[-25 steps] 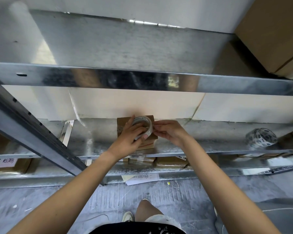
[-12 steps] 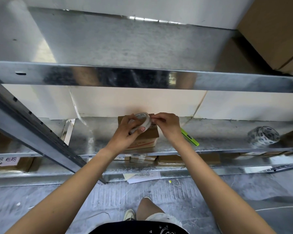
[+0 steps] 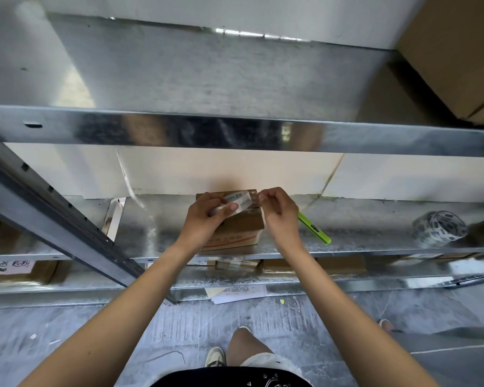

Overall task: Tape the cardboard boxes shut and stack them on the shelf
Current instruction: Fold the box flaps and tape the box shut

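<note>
A small brown cardboard box [image 3: 239, 231] sits on the middle metal shelf [image 3: 361, 227]. Over its top my left hand [image 3: 206, 216] grips a roll of clear printed tape [image 3: 236, 203], held almost edge-on. My right hand [image 3: 280, 210] pinches the tape's free end [image 3: 256, 197] just to the right of the roll, above the box's far right corner. Both hands hide most of the box top.
A green marker-like tool [image 3: 315, 229] lies right of the box. A second printed tape roll [image 3: 437, 227] stands at the far right. A large cardboard box [image 3: 458, 48] sits on the upper shelf [image 3: 207, 79]. Flat boxes [image 3: 20, 270] fill the shelf below. Papers [image 3: 238, 293] lie on the floor.
The left hand has tilted the tape roll from face-on to nearly edge-on and lifted it slightly. The right hand now pulls the free end out to the right. The green tool came into view.
</note>
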Tool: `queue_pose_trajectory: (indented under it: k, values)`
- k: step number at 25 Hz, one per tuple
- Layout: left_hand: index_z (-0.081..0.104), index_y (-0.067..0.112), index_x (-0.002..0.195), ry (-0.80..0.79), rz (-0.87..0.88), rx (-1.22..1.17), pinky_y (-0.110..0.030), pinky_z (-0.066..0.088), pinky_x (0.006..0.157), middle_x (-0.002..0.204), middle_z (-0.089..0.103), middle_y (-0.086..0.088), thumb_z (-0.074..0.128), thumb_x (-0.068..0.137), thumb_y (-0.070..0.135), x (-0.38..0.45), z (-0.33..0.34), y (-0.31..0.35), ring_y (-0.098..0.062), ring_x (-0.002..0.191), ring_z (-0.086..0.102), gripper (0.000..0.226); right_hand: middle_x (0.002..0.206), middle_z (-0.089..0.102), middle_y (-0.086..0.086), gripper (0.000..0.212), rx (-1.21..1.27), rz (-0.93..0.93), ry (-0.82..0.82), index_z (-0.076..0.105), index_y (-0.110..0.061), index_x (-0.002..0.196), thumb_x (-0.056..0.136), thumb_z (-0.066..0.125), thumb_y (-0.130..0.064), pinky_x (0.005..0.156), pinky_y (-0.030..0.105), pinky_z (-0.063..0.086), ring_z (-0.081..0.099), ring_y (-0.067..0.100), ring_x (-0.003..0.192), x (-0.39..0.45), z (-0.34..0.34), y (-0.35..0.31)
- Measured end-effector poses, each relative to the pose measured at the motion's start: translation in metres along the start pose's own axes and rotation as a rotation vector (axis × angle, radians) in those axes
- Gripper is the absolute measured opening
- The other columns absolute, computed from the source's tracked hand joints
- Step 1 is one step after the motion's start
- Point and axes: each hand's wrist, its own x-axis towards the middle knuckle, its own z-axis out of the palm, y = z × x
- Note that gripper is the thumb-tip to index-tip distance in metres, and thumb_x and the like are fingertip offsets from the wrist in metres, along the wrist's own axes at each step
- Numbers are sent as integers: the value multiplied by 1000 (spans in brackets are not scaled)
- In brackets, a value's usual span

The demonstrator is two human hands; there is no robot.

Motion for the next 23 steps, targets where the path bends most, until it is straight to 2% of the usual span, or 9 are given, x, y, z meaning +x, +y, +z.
queue_pose_trajectory:
  k: [4,6,8,11,13,15,18,20,23]
  values:
    - [67,20,81,18,-12,-15,-7,39,66,102,58,7,73,71,54,0,2,-4,-10,96,56,35,84,65,5,13,168,158,-70,55,-13,83,88,66,-19,77,30,50,63,12,83,4,1,1]
    - [62,14,83,35,-1,-32,-12,43,68,104,57,6,74,62,56,-2,2,-8,-8,96,56,49,83,65,10,16,187,190,-22,55,-19,76,83,69,-22,82,45,53,64,26,86,8,5,3]
    - [53,16,93,35,10,-92,-21,48,73,108,57,3,75,55,54,-5,4,-11,-10,100,57,59,85,67,14,15,235,280,45,57,-17,75,82,70,-23,82,52,53,65,33,87,10,10,5]
    - [38,16,117,-24,38,-210,-14,48,81,114,57,5,82,49,46,-12,5,-9,-1,107,58,86,89,69,16,14,248,431,116,59,-12,78,84,70,-20,79,49,56,68,31,86,11,17,10]
    - [30,15,123,-48,75,-207,-11,44,85,117,52,13,85,49,46,-13,7,-10,6,109,54,97,92,69,16,13,291,500,154,59,-12,77,86,67,-17,75,42,59,69,29,86,11,20,11]
    - [38,23,121,-56,55,-112,-10,46,81,114,53,17,85,57,40,-12,10,-8,5,106,55,82,94,69,18,14,291,508,143,58,-12,76,87,66,-13,71,34,59,69,29,86,9,21,11]
    - [52,27,104,64,-16,19,-7,45,66,97,60,11,70,84,18,-7,11,-5,-14,96,60,29,89,69,18,14,323,490,100,58,-11,76,85,69,-13,65,30,57,70,29,81,7,20,11]
    - [52,17,107,162,-33,45,-4,42,60,95,60,4,58,90,7,-4,10,-2,-15,89,59,21,84,71,15,14,253,462,113,61,-10,74,84,70,-15,66,33,57,69,28,77,11,16,11]
    - [51,14,106,245,-26,23,-3,41,59,93,58,4,50,88,-6,-4,12,6,3,79,56,27,83,69,4,11,28,415,108,65,-8,79,85,68,-17,75,33,52,63,21,81,19,5,14]
